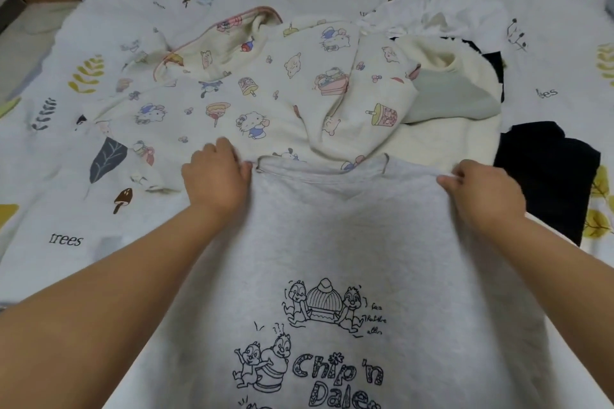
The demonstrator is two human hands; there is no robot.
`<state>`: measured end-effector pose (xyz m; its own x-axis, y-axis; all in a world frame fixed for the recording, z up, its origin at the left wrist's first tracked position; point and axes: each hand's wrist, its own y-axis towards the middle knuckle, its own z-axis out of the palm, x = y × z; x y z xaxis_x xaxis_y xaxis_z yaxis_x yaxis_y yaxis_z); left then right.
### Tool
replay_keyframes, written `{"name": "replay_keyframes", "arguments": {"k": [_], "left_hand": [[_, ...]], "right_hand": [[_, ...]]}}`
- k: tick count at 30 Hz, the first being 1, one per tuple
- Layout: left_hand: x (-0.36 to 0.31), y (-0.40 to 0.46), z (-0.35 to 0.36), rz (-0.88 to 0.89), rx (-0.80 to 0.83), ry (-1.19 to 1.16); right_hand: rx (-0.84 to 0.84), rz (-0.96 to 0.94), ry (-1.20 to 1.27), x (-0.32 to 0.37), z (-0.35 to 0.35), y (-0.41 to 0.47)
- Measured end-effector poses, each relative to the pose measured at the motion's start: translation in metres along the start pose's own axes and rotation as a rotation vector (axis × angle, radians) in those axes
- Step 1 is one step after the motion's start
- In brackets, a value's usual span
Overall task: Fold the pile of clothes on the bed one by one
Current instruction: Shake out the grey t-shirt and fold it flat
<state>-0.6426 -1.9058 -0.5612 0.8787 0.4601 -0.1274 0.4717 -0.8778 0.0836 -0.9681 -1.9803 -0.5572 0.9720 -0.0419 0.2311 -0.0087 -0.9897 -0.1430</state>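
Tree-printed bedsheet (pixel 66 209); floor (pixel 23 33) at far left.

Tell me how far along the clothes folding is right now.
Early on. Nothing in view looks folded yet. In hand: the left hand and right hand grip the grey sweatshirt by its shoulders. Left: the cartoon-print pyjamas, a green top and dark clothes lie unfolded on the bed.

The grey printed sweatshirt (pixel 349 242) lies nearest on the tree-patterned bed (pixel 66 176), the cream cartoon-print garment (pixel 259 90) behind it, the folded black garment (pixel 548 176) right, and the white cloth (pixel 465 7) farthest back right.
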Motion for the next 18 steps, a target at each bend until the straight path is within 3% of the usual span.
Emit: {"name": "replay_keyframes", "arguments": {"k": [2,5,10,13,18], "left_hand": [[-0.016,-0.007,-0.005,-0.006,-0.092,-0.068],[-0.050,-0.030,-0.019,0.229,-0.205,-0.217],[-0.131,-0.059,-0.026,0.735,0.071,-0.393],[-0.182,-0.070,-0.013,0.784,0.247,-0.427],[-0.243,-0.077,0.019,0.806,0.415,-0.305]], "right_hand": [[0.071,0.031,0.059,-0.005,-0.001,0.000],[0.066,0.042,0.176,-0.028,-0.014,-0.009],[0.229,0.155,0.174,-0.083,-0.034,-0.031],[0.284,0.228,0.168,-0.106,-0.037,-0.037],[0.358,0.221,0.443,-0.121,-0.032,-0.045]]}}
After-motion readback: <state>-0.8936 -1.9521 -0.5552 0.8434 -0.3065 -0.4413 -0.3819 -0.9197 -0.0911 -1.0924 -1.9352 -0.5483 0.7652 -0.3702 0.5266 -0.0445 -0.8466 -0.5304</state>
